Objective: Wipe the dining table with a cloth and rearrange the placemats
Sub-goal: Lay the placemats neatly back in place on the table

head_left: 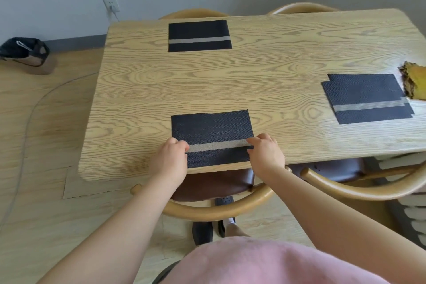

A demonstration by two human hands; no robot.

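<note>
A dark woven placemat (211,130) with a grey stripe lies at the near edge of the light wooden dining table (265,69). My left hand (170,159) pinches its left edge and my right hand (265,152) pinches its right edge, fingers curled onto the stripe. A second placemat (199,34) lies flat at the far edge. At the right, two placemats (366,97) lie stacked, slightly askew. A crumpled yellow cloth (413,80) sits at the table's right edge, touching that stack's corner.
A wooden chair with a brown seat (214,185) is tucked under the table right before me, another chair (359,180) to its right. Two chair backs (193,12) show beyond the far edge. A black bag (25,52) and a cable lie on the floor at left.
</note>
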